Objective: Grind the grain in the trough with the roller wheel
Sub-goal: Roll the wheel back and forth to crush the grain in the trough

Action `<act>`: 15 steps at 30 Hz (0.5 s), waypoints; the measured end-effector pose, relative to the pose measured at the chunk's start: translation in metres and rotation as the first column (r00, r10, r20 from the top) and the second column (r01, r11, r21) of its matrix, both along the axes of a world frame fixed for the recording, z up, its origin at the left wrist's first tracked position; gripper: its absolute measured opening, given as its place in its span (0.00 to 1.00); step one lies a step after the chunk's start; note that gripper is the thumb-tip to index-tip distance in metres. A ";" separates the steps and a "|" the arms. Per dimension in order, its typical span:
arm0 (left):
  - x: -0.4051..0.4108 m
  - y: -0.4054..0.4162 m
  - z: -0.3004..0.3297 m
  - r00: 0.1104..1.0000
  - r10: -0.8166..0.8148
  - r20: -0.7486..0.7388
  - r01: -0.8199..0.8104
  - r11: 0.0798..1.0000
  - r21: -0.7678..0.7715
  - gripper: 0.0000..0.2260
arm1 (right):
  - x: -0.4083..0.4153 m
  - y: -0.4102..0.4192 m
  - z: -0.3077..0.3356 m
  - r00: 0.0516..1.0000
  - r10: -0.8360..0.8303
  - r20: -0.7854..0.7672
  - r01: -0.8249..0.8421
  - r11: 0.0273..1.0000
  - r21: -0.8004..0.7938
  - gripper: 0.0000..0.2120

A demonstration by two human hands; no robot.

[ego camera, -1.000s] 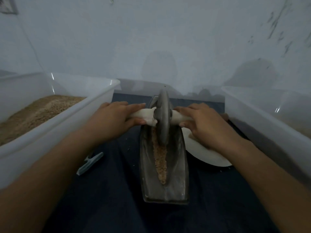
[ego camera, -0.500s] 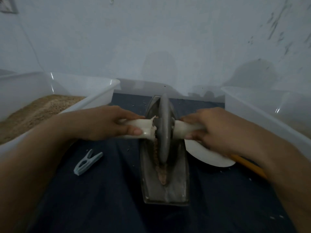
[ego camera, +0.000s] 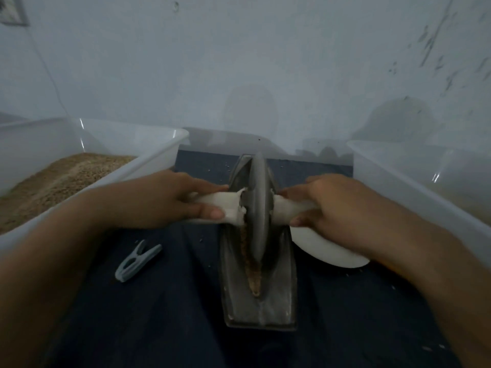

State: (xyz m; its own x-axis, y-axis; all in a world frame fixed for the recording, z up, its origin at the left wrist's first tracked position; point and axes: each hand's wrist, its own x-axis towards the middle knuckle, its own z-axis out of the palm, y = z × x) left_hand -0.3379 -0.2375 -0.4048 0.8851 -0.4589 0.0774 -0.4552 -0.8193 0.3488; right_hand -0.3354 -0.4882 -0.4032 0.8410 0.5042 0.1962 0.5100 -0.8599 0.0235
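The head view looks down on a dark cloth [ego camera: 164,314] where a long metal trough [ego camera: 259,296] lies lengthwise, pointing away from the person. The roller wheel [ego camera: 259,208] stands upright on edge in the trough's groove, about midway along it. A white-wrapped handle [ego camera: 225,208] runs through the wheel's centre and sticks out on both sides. The left hand [ego camera: 164,200] curls round the left end, thumb underneath; the right hand [ego camera: 332,205] curls round the right end — its palm side is turned away, so only a thumb tip shows below.

Grain [ego camera: 252,272] shows as a narrow brown strip in the groove, nearer than the wheel (whatever lies beyond the wheel is hidden by it).

A white plate [ego camera: 332,253] sits just right of the trough, mostly covered by the right forearm. A grey clothes peg [ego camera: 138,260] lies on the cloth left of the trough. A clear tub [ego camera: 148,160] on the left holds brown grain and is cut off by the frame edge — the clear tub on the right [ego camera: 414,187] is cut off too, its contents too dim to make out.
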 end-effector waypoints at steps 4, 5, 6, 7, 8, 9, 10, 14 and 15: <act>-0.013 0.003 0.014 0.989 -0.135 -0.062 0.135 0.991 -0.001 0.22 | -0.028 -0.005 0.018 0.987 0.029 -0.159 -0.026 0.999 0.021 0.20; -0.014 0.003 0.015 0.987 -0.145 -0.073 0.145 0.989 -0.001 0.21 | -0.030 -0.005 0.021 0.984 0.034 -0.176 -0.030 0.999 0.024 0.20; -0.013 0.002 0.015 0.985 -0.148 -0.093 0.147 0.989 -0.011 0.21 | -0.031 -0.005 0.021 0.983 0.034 -0.182 -0.029 0.999 0.028 0.19; -0.012 0.002 0.013 0.983 -0.141 -0.116 0.139 0.990 -0.027 0.21 | -0.028 -0.004 0.020 0.984 0.029 -0.175 -0.024 0.999 0.033 0.19; -0.008 0.001 0.009 0.985 -0.121 -0.125 0.117 0.992 -0.038 0.21 | -0.023 -0.002 0.017 0.988 0.019 -0.153 -0.014 0.999 0.035 0.19; -0.003 0.001 0.005 0.990 -0.084 -0.117 0.079 0.996 -0.042 0.22 | -0.016 0.000 0.013 0.993 0.002 -0.122 0.002 0.999 0.032 0.21; 0.003 0.000 -0.001 0.996 -0.032 -0.079 0.029 0.999 -0.035 0.23 | -0.007 0.001 0.007 0.996 -0.023 -0.090 0.026 0.999 0.034 0.22; 0.022 -0.009 -0.026 0.920 0.163 0.356 -0.202 0.977 0.074 0.25 | 0.023 0.004 -0.013 0.995 -0.102 0.005 0.101 0.987 0.128 0.20; 0.025 -0.011 -0.031 0.881 0.167 0.443 -0.227 0.970 0.084 0.26 | 0.028 0.005 -0.017 0.994 -0.104 0.027 0.099 0.984 0.149 0.20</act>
State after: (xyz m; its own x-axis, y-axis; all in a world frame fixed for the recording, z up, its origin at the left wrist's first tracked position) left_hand -0.3133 -0.2485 -0.4358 0.8514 -0.3107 0.4225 -0.3603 -0.9320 0.0407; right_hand -0.3077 -0.4836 -0.4198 0.8779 0.3798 0.2917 0.4209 -0.9024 -0.0917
